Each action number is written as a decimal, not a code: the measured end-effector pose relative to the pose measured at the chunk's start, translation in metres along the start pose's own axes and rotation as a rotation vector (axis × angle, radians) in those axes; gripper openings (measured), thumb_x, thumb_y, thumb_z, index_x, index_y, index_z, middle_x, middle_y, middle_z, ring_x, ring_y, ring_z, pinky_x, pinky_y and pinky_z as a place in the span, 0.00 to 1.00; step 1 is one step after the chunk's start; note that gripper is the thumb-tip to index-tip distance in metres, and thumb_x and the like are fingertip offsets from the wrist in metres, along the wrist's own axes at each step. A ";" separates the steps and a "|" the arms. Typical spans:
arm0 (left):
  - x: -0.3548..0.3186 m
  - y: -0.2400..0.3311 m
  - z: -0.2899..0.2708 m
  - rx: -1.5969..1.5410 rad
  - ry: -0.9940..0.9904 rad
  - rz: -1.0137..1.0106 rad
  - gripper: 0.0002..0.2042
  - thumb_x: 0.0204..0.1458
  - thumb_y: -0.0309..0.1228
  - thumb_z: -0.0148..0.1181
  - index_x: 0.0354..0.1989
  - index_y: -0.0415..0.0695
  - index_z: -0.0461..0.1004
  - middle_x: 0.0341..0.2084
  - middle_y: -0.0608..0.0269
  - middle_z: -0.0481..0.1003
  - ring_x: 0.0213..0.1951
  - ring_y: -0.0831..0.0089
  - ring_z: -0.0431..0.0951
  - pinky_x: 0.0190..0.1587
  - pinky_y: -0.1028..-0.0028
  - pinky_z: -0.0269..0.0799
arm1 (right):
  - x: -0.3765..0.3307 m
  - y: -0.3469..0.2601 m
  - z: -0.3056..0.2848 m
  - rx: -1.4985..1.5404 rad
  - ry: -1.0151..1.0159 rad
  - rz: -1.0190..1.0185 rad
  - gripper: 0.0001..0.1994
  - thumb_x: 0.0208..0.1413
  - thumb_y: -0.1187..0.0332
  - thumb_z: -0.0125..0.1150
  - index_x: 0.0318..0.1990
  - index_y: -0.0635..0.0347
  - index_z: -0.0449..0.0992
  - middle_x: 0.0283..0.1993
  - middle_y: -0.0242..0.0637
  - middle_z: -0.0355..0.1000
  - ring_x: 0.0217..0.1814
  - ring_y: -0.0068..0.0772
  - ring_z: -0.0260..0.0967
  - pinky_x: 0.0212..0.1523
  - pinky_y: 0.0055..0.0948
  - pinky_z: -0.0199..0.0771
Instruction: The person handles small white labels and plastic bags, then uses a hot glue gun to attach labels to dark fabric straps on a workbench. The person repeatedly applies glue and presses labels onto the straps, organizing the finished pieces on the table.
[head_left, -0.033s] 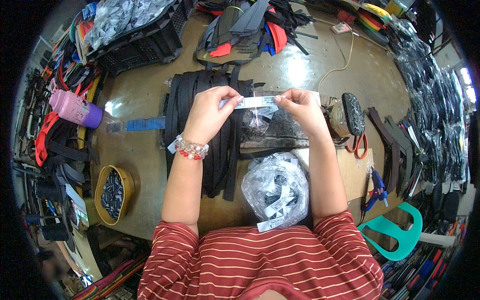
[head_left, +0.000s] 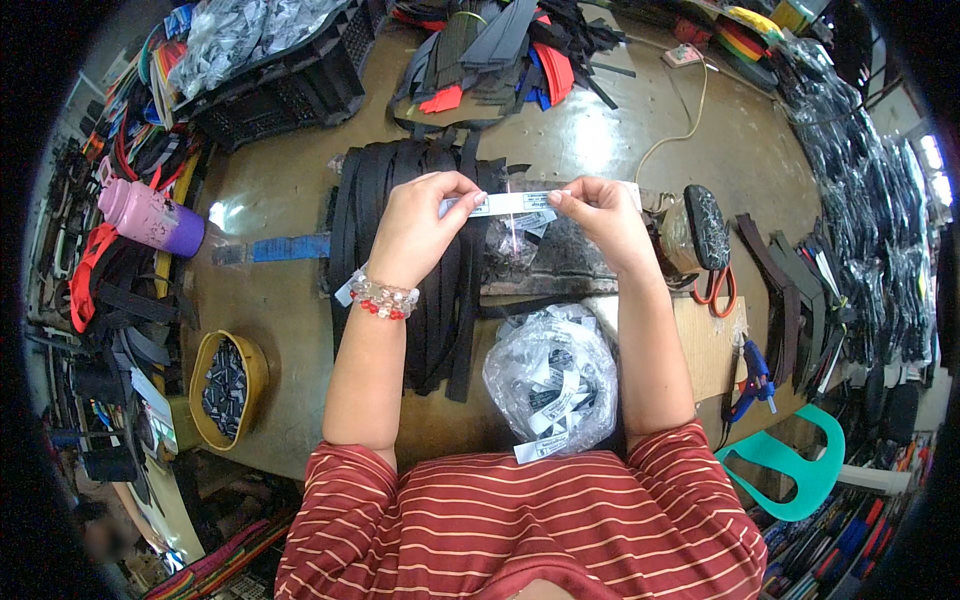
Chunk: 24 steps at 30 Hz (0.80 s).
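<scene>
White printed strip [head_left: 507, 204], nothing legible

A brown, shiny bench [head_left: 280, 300] fills the middle, light glaring off its top; at far right glows a bright window [head_left: 932, 153], with 1 teal plastic chair [head_left: 828, 460] below.

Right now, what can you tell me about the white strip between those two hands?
The white strip is narrow and flat, with small dark print toward both ends and a plain middle. It looks like thin fabric or paper; I can't tell which. It runs nearly straight from side to side, its left end pinched by the left hand, its right by the right hand.
</scene>
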<state>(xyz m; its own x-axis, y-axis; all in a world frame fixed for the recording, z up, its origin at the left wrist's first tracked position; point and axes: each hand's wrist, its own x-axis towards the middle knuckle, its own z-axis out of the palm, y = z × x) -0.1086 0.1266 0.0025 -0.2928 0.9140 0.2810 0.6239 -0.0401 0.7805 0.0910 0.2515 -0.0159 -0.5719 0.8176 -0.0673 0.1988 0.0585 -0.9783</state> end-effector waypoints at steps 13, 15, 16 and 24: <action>0.002 0.006 -0.006 -0.136 0.098 -0.066 0.10 0.52 0.33 0.61 0.33 0.37 0.77 0.24 0.61 0.78 0.27 0.78 0.75 0.32 0.76 0.69 | 0.011 0.016 0.001 1.588 0.137 0.371 0.14 0.62 0.59 0.49 0.36 0.64 0.69 0.29 0.34 0.64 0.29 0.24 0.60 0.23 0.18 0.63; 0.001 0.010 -0.004 -0.128 0.078 -0.091 0.10 0.52 0.33 0.61 0.32 0.37 0.77 0.24 0.62 0.78 0.27 0.80 0.75 0.32 0.77 0.69 | 0.008 0.015 0.006 1.755 0.091 0.569 0.15 0.62 0.55 0.49 0.35 0.60 0.69 0.28 0.32 0.65 0.27 0.20 0.61 0.24 0.20 0.65; 0.001 0.012 -0.003 -0.134 0.071 -0.081 0.10 0.52 0.33 0.61 0.32 0.37 0.77 0.24 0.63 0.78 0.27 0.80 0.75 0.32 0.77 0.69 | 0.005 0.014 0.011 1.659 0.020 0.381 0.14 0.62 0.56 0.50 0.34 0.59 0.69 0.28 0.32 0.66 0.27 0.20 0.61 0.24 0.21 0.65; -0.001 0.009 0.007 -0.115 0.034 0.062 0.08 0.52 0.32 0.61 0.32 0.38 0.78 0.22 0.70 0.75 0.24 0.85 0.68 0.27 0.80 0.63 | -0.012 -0.006 0.027 0.239 -0.048 -0.005 0.10 0.54 0.63 0.64 0.33 0.62 0.76 0.21 0.21 0.63 0.18 0.09 0.52 0.18 0.14 0.47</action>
<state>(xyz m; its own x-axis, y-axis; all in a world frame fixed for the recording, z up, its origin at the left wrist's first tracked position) -0.0974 0.1286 0.0052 -0.2820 0.8941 0.3479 0.5553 -0.1436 0.8192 0.0750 0.2263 -0.0142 -0.6107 0.7891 -0.0658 0.0049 -0.0794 -0.9968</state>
